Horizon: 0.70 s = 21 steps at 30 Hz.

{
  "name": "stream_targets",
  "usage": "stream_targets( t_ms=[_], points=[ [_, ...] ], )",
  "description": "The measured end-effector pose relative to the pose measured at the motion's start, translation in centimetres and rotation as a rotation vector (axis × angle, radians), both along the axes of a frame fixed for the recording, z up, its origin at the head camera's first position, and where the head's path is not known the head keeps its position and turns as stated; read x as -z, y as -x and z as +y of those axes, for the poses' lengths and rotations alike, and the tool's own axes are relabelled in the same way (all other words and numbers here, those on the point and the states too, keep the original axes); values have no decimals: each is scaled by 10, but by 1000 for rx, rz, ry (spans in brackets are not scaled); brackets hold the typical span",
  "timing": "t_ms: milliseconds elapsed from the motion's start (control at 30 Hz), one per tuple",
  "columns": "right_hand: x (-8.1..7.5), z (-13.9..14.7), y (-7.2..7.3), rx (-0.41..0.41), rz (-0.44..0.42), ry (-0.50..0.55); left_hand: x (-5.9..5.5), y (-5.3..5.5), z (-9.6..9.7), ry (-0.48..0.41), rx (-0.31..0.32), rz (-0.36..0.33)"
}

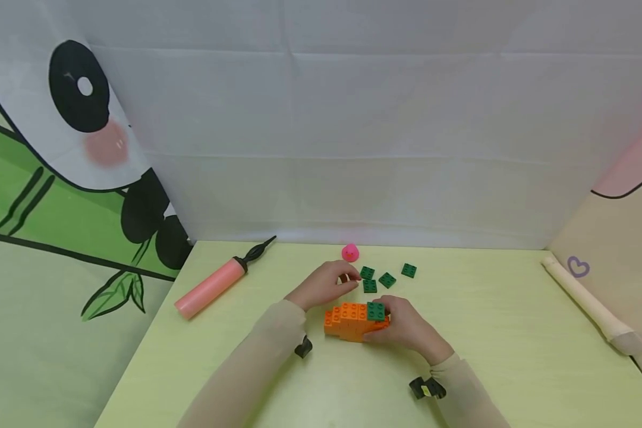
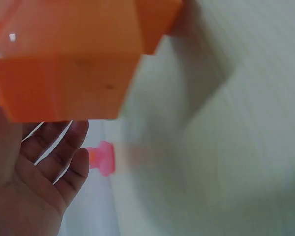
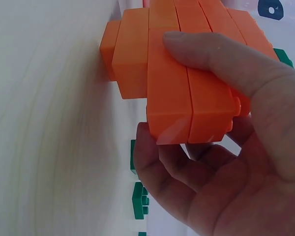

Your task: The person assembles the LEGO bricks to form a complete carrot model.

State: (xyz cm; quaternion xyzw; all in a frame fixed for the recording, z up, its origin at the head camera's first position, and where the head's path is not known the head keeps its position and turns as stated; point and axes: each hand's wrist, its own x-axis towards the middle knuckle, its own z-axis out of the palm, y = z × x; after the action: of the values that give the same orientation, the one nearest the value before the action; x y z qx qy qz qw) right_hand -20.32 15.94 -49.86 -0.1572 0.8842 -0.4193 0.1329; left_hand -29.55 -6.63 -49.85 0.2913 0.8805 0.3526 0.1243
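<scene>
My right hand (image 1: 409,327) grips the right end of a stepped block of orange toy bricks (image 1: 348,320); its thumb (image 3: 196,51) lies along one side and the fingers curl round the other. One green brick (image 1: 375,311) sits on top, toward the right. In the left wrist view, the orange block (image 2: 69,83) covers part of my left hand (image 2: 37,187). That hand has loosely bent fingers with nothing visible between them. Its fingertips are beside several loose green bricks (image 1: 370,286), behind the orange block.
A small pink rubber duck (image 1: 350,252) stands near the back edge of the table (image 1: 481,333). To the left lies a pink hand pump (image 1: 214,288) with a black nozzle. A pale rolled tube (image 1: 583,303) lies along the right edge. A white cloth (image 1: 385,131) hangs behind.
</scene>
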Motion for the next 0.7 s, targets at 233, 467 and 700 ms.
stream_targets(
  t_ms=[233,467,700],
  points=[
    [2,2,2,-10,6,-7,15,12,16,139,23,-66],
    [2,3,3,-25,6,10,26,14,21,136,15,-89],
    [2,4,2,-18,4,17,30,18,22,143,5,-20]
  ],
)
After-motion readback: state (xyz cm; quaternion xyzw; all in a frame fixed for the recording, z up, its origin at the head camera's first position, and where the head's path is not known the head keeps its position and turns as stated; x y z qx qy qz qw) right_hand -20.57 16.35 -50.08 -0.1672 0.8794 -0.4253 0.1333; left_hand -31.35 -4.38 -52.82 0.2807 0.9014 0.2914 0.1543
